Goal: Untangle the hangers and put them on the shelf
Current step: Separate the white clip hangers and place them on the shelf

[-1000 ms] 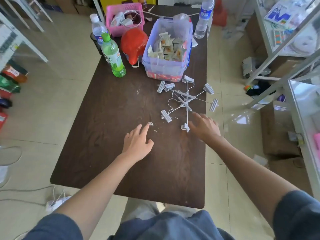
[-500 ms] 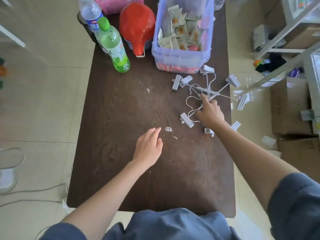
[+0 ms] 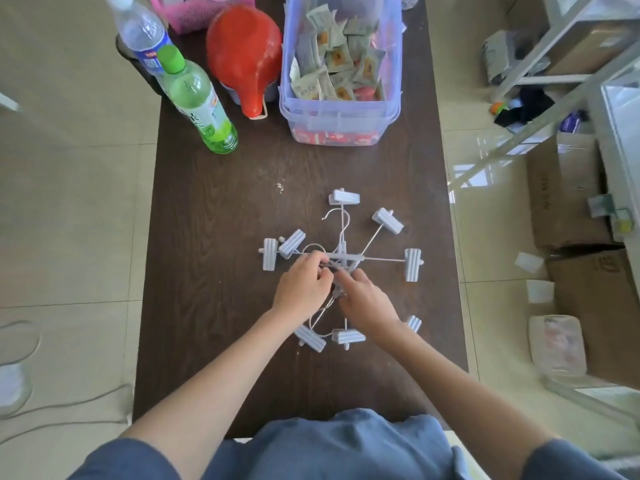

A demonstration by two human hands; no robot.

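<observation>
A tangle of pale grey clip hangers (image 3: 346,254) lies in the middle of the dark wooden table (image 3: 207,237), wire arms fanning out with clips at their ends and hooks crossing at the centre. My left hand (image 3: 303,287) has its fingers curled around wires at the centre of the tangle. My right hand (image 3: 367,303) pinches the crossed bars right beside it. Both hands cover the knot, so how the wires cross there is hidden. The metal shelf (image 3: 588,77) stands to the right of the table.
At the table's far end stand a green bottle (image 3: 197,102), a clear water bottle (image 3: 142,32), a red jug (image 3: 246,57), a pink basket (image 3: 207,8) and a clear bin of packets (image 3: 341,71). Cardboard boxes (image 3: 571,202) sit on the floor at right.
The hanger tangle has been dragged from the right edge toward the table's middle. My left hand came off the bare table and joined my right hand at the tangle's centre.
</observation>
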